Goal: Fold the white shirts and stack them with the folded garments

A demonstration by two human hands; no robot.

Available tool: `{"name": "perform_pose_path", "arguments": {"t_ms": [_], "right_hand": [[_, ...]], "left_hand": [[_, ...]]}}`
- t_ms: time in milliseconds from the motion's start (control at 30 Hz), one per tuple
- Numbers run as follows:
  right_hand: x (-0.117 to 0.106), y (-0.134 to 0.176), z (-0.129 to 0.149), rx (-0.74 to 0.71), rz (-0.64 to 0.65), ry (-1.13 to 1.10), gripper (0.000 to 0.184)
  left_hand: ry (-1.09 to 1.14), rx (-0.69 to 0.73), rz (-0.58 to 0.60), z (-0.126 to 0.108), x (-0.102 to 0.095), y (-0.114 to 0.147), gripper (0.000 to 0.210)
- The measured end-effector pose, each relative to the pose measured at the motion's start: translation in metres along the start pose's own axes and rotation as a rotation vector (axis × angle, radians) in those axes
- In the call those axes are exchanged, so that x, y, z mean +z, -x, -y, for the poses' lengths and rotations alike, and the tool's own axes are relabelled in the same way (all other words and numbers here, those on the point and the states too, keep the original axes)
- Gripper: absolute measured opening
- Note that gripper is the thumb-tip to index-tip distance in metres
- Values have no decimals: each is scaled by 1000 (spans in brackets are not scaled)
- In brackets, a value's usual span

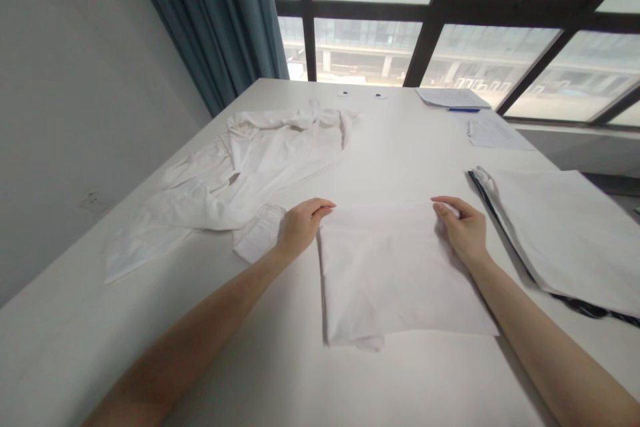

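Note:
A white folded garment [395, 273] lies in front of me on the white table, roughly a rectangle. My left hand [304, 225] pinches its far left corner between thumb and fingers. At the far right corner, my right hand [463, 227] grips the cloth the same way. The far edge is stretched between both hands, and a small flap sticks out at the near left. Beside my left hand lies the cuff of a crumpled white shirt [260, 177], which spreads loosely over the table's left side.
On the right, folded white cloth [575, 233] lies stacked over something black. At the far right are papers [453, 97] and a blue pen [464, 109]. Two small round pieces [381, 96] sit near the far edge of the table [395, 140]. A blue curtain [215, 20] and windows stand behind.

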State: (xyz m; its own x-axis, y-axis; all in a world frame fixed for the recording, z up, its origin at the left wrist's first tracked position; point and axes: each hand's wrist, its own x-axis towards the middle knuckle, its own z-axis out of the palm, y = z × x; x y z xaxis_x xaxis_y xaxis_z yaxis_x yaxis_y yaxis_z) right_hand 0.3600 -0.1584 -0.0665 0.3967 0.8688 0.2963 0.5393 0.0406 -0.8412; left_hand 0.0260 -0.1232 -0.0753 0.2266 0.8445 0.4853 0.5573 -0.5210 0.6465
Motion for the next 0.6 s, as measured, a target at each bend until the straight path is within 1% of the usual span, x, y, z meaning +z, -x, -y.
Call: {"name": "perform_pose_path", "arguments": {"t_ms": [167,400,500,600], "right_hand": [[0,0,-4,37,-11,-41,36],[0,3,-1,-133,48,-1,29],[0,4,2,-143,44,-30,28],[1,1,-2,-126,44,-82,25]], "left_hand": [[7,-10,-29,-2,-1,-1,18],[18,-19,-69,2,-3,-1,17],[41,-61,-77,3,-3,-2,18],[66,-74,-64,2,-2,-3,20]]}}
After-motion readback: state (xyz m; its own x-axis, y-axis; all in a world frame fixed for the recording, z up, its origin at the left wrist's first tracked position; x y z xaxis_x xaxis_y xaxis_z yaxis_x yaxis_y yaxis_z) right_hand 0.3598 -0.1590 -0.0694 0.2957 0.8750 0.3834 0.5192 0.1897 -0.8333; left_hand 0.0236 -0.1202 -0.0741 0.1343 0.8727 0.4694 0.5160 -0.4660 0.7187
